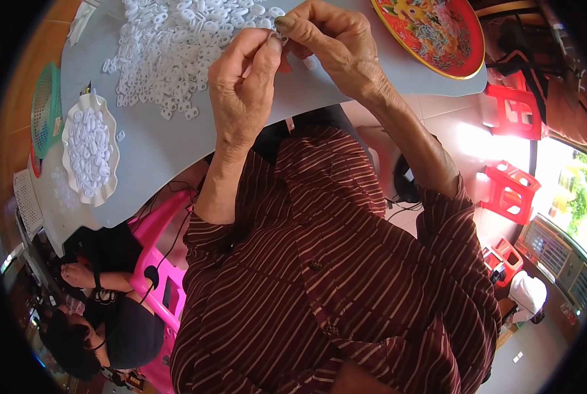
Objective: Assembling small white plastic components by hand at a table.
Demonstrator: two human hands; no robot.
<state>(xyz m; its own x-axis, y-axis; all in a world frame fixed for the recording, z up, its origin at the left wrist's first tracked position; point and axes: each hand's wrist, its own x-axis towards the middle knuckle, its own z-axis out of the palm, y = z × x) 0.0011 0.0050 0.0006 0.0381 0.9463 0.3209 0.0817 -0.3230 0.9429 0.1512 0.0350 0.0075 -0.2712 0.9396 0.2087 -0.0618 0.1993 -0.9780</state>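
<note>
My left hand (246,88) and my right hand (339,47) meet at the far edge of the grey table (165,141), thumbs and fingertips pinched together. A small pale piece (278,35) shows between the left fingertips, mostly hidden by them. What the right fingertips pinch is too small and covered to make out. Just beyond and left of my hands spreads a heap of small white plastic pieces with holes (169,56). To the right lies a round red tray (474,39) with a flower pattern, holding many small grey metal-looking bits (446,43).
A white scalloped dish (111,187) of white pieces stands on the table's left, near a green basket (46,108). A pink chair (150,253) and a seated person (126,328) are at lower left. Red stools (511,190) stand on the right, with another person (526,295) beyond.
</note>
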